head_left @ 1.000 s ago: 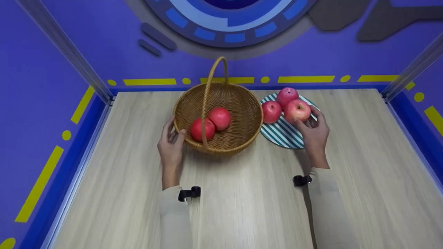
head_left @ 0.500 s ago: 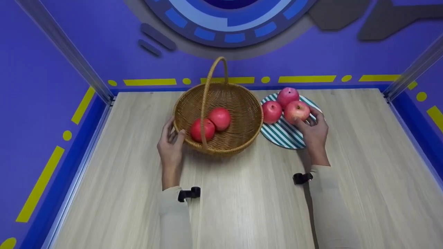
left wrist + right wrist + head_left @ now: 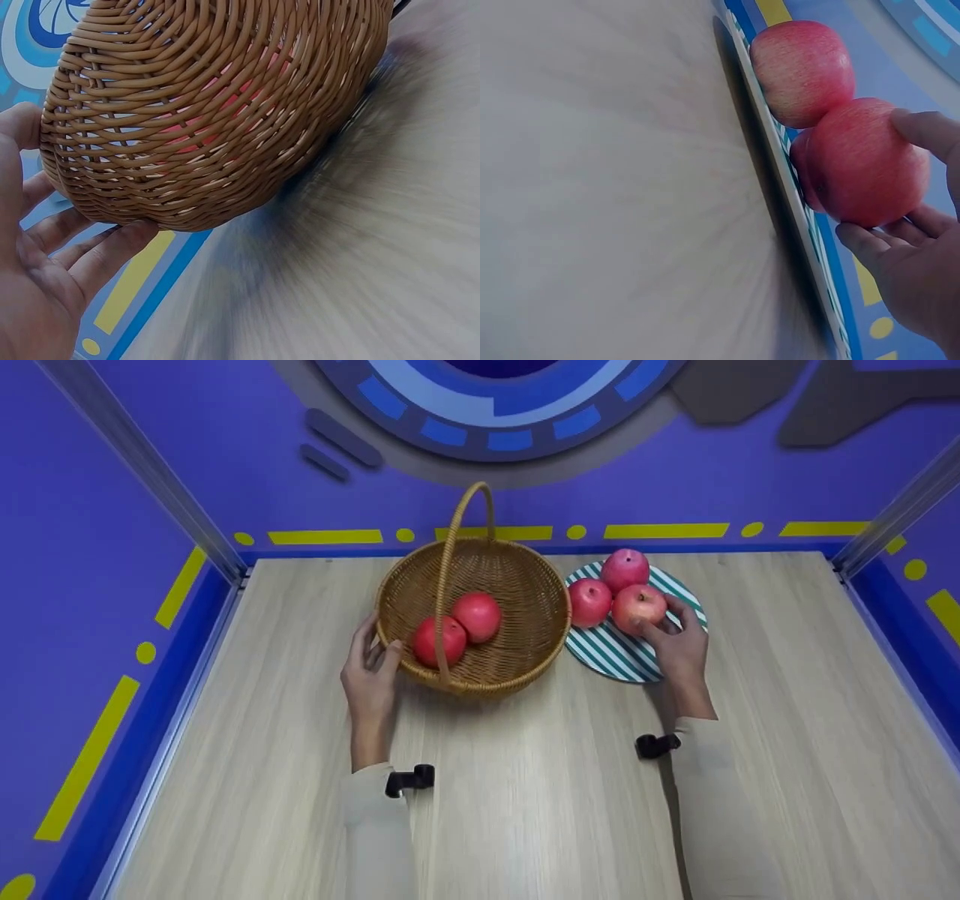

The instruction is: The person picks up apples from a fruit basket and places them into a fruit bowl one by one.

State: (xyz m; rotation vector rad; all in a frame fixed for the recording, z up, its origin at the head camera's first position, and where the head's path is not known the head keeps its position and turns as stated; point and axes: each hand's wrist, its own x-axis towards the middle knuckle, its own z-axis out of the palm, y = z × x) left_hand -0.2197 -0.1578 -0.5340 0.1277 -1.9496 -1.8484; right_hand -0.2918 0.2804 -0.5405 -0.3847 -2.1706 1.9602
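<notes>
A brown wicker basket point(image 3: 517, 660) with a tall arched handle point(image 3: 451, 547) holds two red apples point(image 3: 477, 616). My left hand point(image 3: 371, 675) grips its left side, thumb by the rim; in the left wrist view the fingers point(image 3: 112, 255) reach under the woven wall. On a round green-and-white striped plate point(image 3: 619, 656) to the right are three apples. With thumb and fingers my right hand point(image 3: 681, 649) holds the front one, a pinkish-yellow apple point(image 3: 639, 610). Behind it sit another apple point(image 3: 625, 569) and, nearer the basket, a third apple point(image 3: 590, 602).
The basket's right rim meets the plate's left edge in the head view. A light wooden table point(image 3: 510, 810) lies under everything, with a blue-purple back wall point(image 3: 225, 450) and side walls around it. Black wrist cameras point(image 3: 410, 781) are strapped over both sleeves.
My right hand has moved slightly left and toward me, and the apple in it has shifted left and a little nearer. The left hand and basket have stayed put.
</notes>
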